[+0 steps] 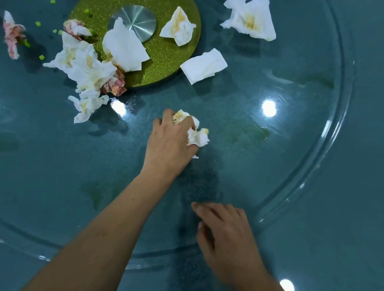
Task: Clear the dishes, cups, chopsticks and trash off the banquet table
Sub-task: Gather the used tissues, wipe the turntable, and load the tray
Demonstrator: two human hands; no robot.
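Observation:
My left hand [170,143] reaches over the glass turntable [321,165] and grips a crumpled, yellow-stained napkin [198,137] pressed on the glass. My right hand [223,233] hovers low near the turntable's near rim with fingers loosely curled, holding nothing. Several used white napkins lie farther out: a heap [85,69] at the left, one [124,47] on the green hub disc, a folded one [203,69], a stained one [179,27] and a large one [251,18] at the right.
The green glitter disc [167,51] with a metal cap [137,22] marks the turntable's centre. Pink-stained paper scraps [13,34] and small green food bits [37,24] lie at the far left. Greasy smears [250,133] mark the glass. The blue table [378,231] surrounds the turntable.

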